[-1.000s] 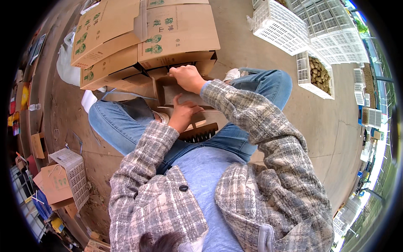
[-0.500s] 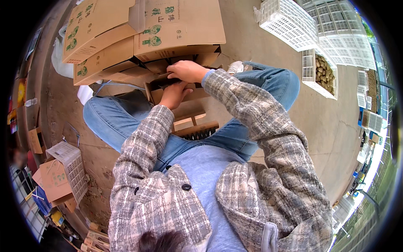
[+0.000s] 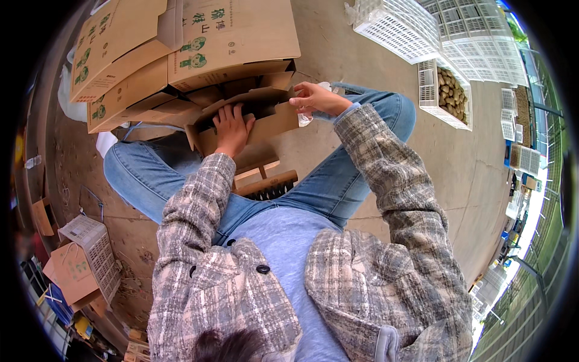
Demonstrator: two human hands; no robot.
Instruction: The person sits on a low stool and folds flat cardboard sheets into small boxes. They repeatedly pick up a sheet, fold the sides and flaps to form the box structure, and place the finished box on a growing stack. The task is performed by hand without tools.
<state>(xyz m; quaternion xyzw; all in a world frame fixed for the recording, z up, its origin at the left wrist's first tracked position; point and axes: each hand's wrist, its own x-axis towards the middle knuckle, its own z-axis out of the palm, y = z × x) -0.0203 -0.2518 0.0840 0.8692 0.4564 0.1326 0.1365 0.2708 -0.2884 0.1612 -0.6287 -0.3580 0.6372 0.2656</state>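
Observation:
A small open cardboard box (image 3: 271, 125) sits between my bent knees, its inside dark and its contents not visible. My left hand (image 3: 232, 128) lies over the box's near wall, fingers spread and reaching toward the opening. Just off the box's right end is my right hand (image 3: 318, 99), fingers apart and slightly curled, its fingertips close to the corner; whether they touch it I cannot tell. Below the box, near my lap, is a curved brown wooden piece (image 3: 268, 183) with a dark row along it.
Large printed cartons (image 3: 235, 39) are stacked just beyond the box. White plastic crates (image 3: 398, 27) stand at the far right, beside a crate (image 3: 427, 87) of brown, round produce. Another crate (image 3: 104, 259) and a carton (image 3: 72, 271) lie at left.
My right hand has left the middle of the box and moved right to its end. My left hand has shifted further over the near wall, and the box opening shows more.

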